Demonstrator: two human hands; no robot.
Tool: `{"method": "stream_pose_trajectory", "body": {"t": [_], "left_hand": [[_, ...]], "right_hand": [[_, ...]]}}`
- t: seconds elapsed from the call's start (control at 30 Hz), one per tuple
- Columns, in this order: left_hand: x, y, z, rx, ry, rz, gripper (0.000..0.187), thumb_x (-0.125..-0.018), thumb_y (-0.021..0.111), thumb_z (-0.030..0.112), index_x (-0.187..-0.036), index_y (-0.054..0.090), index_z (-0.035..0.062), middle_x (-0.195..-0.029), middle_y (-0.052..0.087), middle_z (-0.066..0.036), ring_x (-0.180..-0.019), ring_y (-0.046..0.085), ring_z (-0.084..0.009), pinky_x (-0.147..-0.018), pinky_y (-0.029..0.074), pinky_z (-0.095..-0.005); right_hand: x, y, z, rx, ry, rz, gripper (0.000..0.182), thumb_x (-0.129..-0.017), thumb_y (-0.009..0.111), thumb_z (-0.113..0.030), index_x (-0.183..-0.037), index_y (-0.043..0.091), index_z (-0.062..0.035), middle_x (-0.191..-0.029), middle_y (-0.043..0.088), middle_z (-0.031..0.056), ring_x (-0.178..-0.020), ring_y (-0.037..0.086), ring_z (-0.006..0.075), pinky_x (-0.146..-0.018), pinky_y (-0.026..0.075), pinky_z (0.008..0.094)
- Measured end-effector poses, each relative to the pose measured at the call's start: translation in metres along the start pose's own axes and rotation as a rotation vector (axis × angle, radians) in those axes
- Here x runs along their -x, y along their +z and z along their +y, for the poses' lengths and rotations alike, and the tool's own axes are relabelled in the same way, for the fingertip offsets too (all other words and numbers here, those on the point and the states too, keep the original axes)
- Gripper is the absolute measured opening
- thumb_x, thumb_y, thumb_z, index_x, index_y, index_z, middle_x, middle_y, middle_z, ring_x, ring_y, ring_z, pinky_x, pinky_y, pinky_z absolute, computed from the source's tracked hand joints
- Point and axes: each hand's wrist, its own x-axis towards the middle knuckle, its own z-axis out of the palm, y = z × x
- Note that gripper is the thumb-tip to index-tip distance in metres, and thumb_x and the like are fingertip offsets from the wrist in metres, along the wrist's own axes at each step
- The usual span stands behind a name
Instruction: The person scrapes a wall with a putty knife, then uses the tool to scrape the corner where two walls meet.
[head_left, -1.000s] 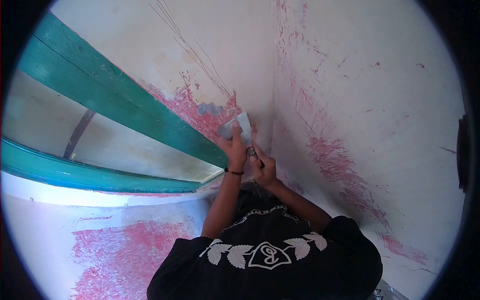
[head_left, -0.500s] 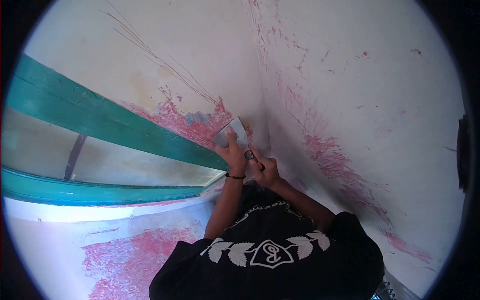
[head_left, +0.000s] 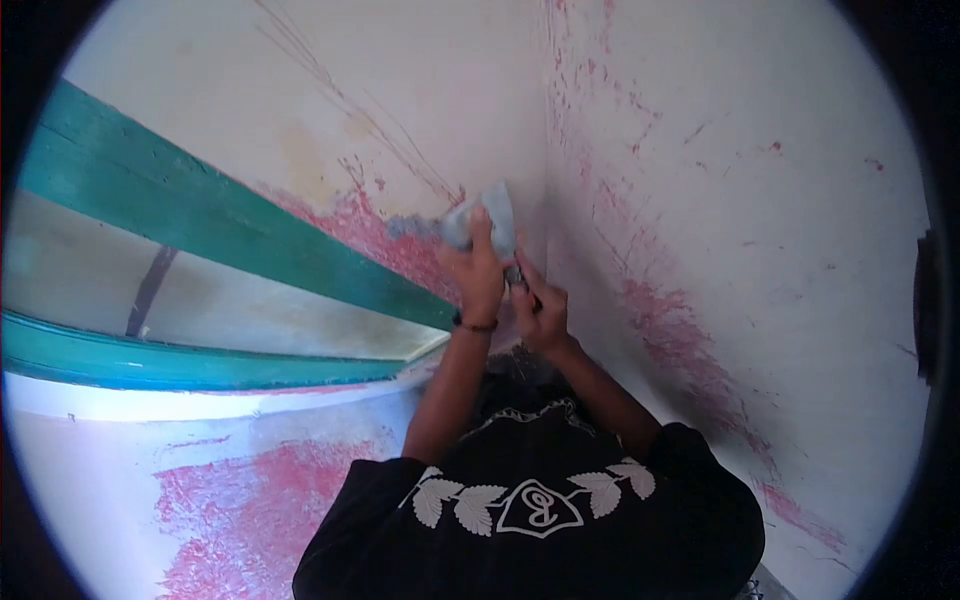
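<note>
A wide, pale scraper blade [head_left: 497, 208] lies against the wall close to the corner, beside a rough red and grey patch [head_left: 395, 235]. My left hand [head_left: 476, 270], with a dark band at its wrist, presses on the blade with its fingers extended up over it. Below the blade, my right hand [head_left: 542, 312] is closed around the scraper's dark handle [head_left: 517, 277]. The blade's lower part is partly covered by my fingers.
A green wooden frame [head_left: 230, 225] slants down from the left to just beside my left wrist. The right wall [head_left: 800, 230] bears red streaks. More red patches mark the wall [head_left: 260, 500] at lower left.
Both hands and the scraper have moved up and slightly right along the wall. The blade has turned somewhat, and the view has shifted a little.
</note>
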Motion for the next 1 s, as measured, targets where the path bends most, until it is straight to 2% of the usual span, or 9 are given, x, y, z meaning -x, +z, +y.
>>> {"method": "stream_pose_trajectory", "body": {"t": [0.03,0.17,0.3,0.43,0.53,0.57,0.73,0.87,1.0], "left_hand": [[0.005,-0.006,-0.009,0.025,-0.071,0.002,0.028,-0.097,0.067,0.024,-0.09,0.066,-0.0036,-0.084,0.068,-0.004,-0.073,0.059,-0.0089,-0.062,0.05,-0.0287],[0.016,-0.018,-0.067,0.17,0.07,0.068,0.031,-0.098,0.065,0.027,-0.09,0.066,-0.0023,-0.083,0.067,-0.004,-0.069,0.06,-0.0091,-0.06,0.05,-0.0271],[0.006,-0.012,-0.045,0.129,0.06,0.008,0.03,-0.1,0.064,0.026,-0.091,0.065,-0.0024,-0.083,0.067,-0.004,-0.069,0.06,-0.0103,-0.06,0.05,-0.027],[0.001,-0.012,-0.038,0.193,-0.059,-0.087,0.033,-0.099,0.063,0.03,-0.096,0.063,-0.0029,-0.083,0.066,-0.009,-0.068,0.064,-0.017,-0.06,0.053,-0.0302],[0.004,-0.023,-0.093,0.062,0.135,0.087,0.034,-0.1,0.061,0.03,-0.095,0.062,-0.0041,-0.082,0.067,-0.01,-0.066,0.065,-0.0189,-0.059,0.054,-0.0316],[0.005,-0.026,-0.1,0.131,0.086,0.051,0.034,-0.1,0.061,0.029,-0.096,0.062,-0.0042,-0.082,0.067,-0.01,-0.066,0.065,-0.0191,-0.059,0.055,-0.032],[0.007,-0.023,-0.041,0.267,-0.127,-0.13,0.028,-0.099,0.064,0.023,-0.096,0.064,-0.0049,-0.092,0.068,-0.008,-0.078,0.062,-0.0132,-0.067,0.051,-0.0289],[0.001,-0.045,-0.113,0.068,0.09,-0.003,0.033,-0.101,0.061,0.028,-0.098,0.062,-0.0046,-0.084,0.068,-0.012,-0.071,0.068,-0.0194,-0.062,0.057,-0.0323],[0.001,-0.033,-0.082,0.096,-0.004,-0.025,0.035,-0.1,0.062,0.03,-0.098,0.062,-0.005,-0.086,0.068,-0.012,-0.074,0.068,-0.0191,-0.064,0.057,-0.0321]], "right_hand": [[0.004,-0.002,-0.001,-0.014,-0.01,-0.01,0.047,-0.093,0.058,-0.011,-0.138,0.055,0.0025,-0.079,0.068,0.0138,-0.053,0.054,0.0129,-0.055,0.047,0.0292],[0.034,-0.009,0.018,-0.009,0.042,-0.105,0.047,-0.092,0.058,-0.01,-0.137,0.056,0.0032,-0.075,0.065,0.0168,-0.055,0.059,0.0166,-0.056,0.048,0.0309],[0.024,-0.004,0.005,-0.034,0.098,-0.065,0.048,-0.091,0.061,-0.01,-0.137,0.056,0.0013,-0.065,0.058,0.0134,-0.053,0.06,0.0228,-0.054,0.049,0.0341],[0.015,-0.003,0.001,-0.032,0.072,-0.036,0.046,-0.091,0.061,-0.01,-0.136,0.058,0.0007,-0.067,0.06,0.0137,-0.053,0.06,0.0229,-0.055,0.049,0.0345],[0.037,-0.008,0.016,0.0,0.105,-0.102,0.045,-0.09,0.061,-0.01,-0.134,0.058,0.0023,-0.067,0.061,0.0141,-0.053,0.061,0.0227,-0.055,0.05,0.0341],[0.041,-0.006,0.02,0.004,0.071,-0.092,0.046,-0.09,0.061,-0.01,-0.134,0.058,0.0039,-0.065,0.06,0.014,-0.052,0.061,0.0217,-0.054,0.049,0.0332],[0.024,-0.004,-0.001,0.012,0.07,-0.069,0.045,-0.09,0.06,-0.009,-0.132,0.058,0.0065,-0.061,0.059,0.0125,-0.052,0.062,0.0209,-0.054,0.049,0.0322],[0.044,0.002,0.027,0.001,0.069,-0.083,0.046,-0.09,0.061,-0.008,-0.133,0.057,0.0066,-0.062,0.06,0.0113,-0.052,0.061,0.0199,-0.054,0.049,0.0318],[0.035,-0.005,0.006,0.031,0.108,-0.121,0.048,-0.09,0.06,-0.008,-0.136,0.056,0.0062,-0.064,0.061,0.0114,-0.054,0.061,0.0179,-0.055,0.048,0.031]]}}
